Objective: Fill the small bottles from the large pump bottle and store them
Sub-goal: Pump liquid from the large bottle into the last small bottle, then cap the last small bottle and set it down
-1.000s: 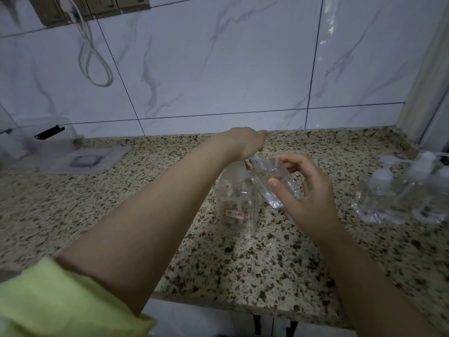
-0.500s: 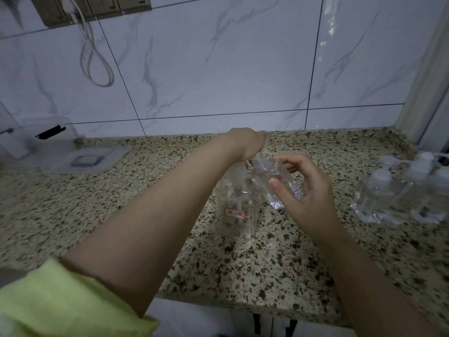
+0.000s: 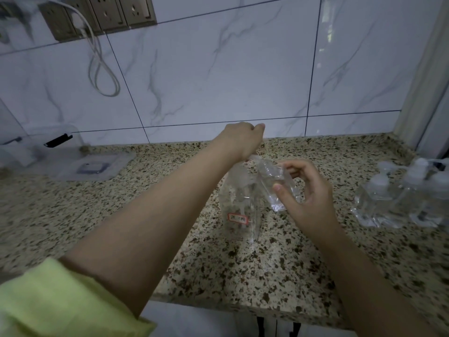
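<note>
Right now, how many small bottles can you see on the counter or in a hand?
4 that I can make out: one small bottle tilted in the right hand, and three capped bottles clustered at the counter's right end. More may be hidden there.

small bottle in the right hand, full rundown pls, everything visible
The small bottle looks like clear plastic and is see-through, tilted with its open neck up-left toward the pump head of the large pump bottle. No cap shows on it. The right hand holds it in a curled grip above the granite counter, thumb across its front, fingers behind. The left hand sits on the pump just above its neck. Fill level cannot be told; some clear liquid may sit at the base.
</note>
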A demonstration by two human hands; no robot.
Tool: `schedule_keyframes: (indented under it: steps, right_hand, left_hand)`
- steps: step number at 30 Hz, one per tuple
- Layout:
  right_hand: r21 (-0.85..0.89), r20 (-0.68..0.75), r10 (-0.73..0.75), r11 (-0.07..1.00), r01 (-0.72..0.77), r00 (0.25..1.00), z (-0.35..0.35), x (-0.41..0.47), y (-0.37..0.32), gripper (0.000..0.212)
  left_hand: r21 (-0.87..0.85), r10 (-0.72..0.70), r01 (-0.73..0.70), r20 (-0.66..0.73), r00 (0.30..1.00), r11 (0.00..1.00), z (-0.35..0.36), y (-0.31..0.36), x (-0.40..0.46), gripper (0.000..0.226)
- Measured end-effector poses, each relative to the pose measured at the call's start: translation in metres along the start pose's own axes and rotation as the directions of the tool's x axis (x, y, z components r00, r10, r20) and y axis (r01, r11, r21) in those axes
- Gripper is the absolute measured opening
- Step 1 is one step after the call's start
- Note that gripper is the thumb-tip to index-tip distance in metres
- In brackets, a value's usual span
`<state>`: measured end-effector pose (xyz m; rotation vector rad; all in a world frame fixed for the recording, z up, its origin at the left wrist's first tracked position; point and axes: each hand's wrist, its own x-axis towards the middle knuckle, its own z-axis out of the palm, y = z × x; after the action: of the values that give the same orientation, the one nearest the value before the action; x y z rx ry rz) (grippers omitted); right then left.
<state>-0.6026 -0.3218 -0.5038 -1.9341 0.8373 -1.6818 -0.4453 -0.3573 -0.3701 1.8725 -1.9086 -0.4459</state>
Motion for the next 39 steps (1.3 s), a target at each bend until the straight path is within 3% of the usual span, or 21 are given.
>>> schedule_keyframes:
  steps: [7, 13, 16, 20, 26, 34, 39]
  right_hand:
    - [0.044, -0.021, 0.156, 0.987, -0.155, 0.988, 0.0, 0.003, -0.001, 0.033]
    - [0.004, 0.03, 0.21, 0.978, -0.21, 0.977, -0.008, 0.012, -0.012, 0.035]
    - [-0.038, 0.043, 0.223, 0.974, -0.222, 0.974, -0.015, 0.012, -0.016, 0.036]
    - [-0.079, 0.047, 0.234, 0.97, -0.23, 0.971, -0.025, 0.008, -0.021, 0.036]
    - [-0.068, 0.026, 0.325, 0.944, -0.323, 0.945, -0.048, -0.005, -0.023, 0.036]
    - [-0.076, -0.029, 0.42, 0.904, -0.421, 0.907, -0.086, -0.024, -0.025, 0.035]
    - [-0.092, -0.059, 0.455, 0.884, -0.458, 0.889, -0.095, -0.037, -0.024, 0.037]
  left_hand:
    - [-0.397, -0.007, -0.017, -0.059, 0.998, 0.918, -0.005, 0.002, -0.007, 0.051]
    - [-0.6, -0.084, 0.129, 0.103, 0.991, 0.79, -0.011, -0.001, -0.007, 0.047]
    - [-0.504, -0.066, 0.116, 0.117, 0.991, 0.856, -0.01, -0.001, -0.004, 0.039]
    - [-0.164, 0.023, -0.02, 0.02, 1.0, 0.986, -0.007, 0.002, -0.002, 0.03]
    - [0.257, 0.144, -0.103, -0.146, 0.979, 0.961, -0.01, 0.008, -0.006, 0.029]
    - [0.166, 0.247, -0.207, -0.271, 0.93, 0.964, -0.015, 0.022, -0.013, 0.024]
    - [0.045, 0.384, -0.389, -0.298, 0.874, 0.92, -0.003, 0.037, -0.031, 0.021]
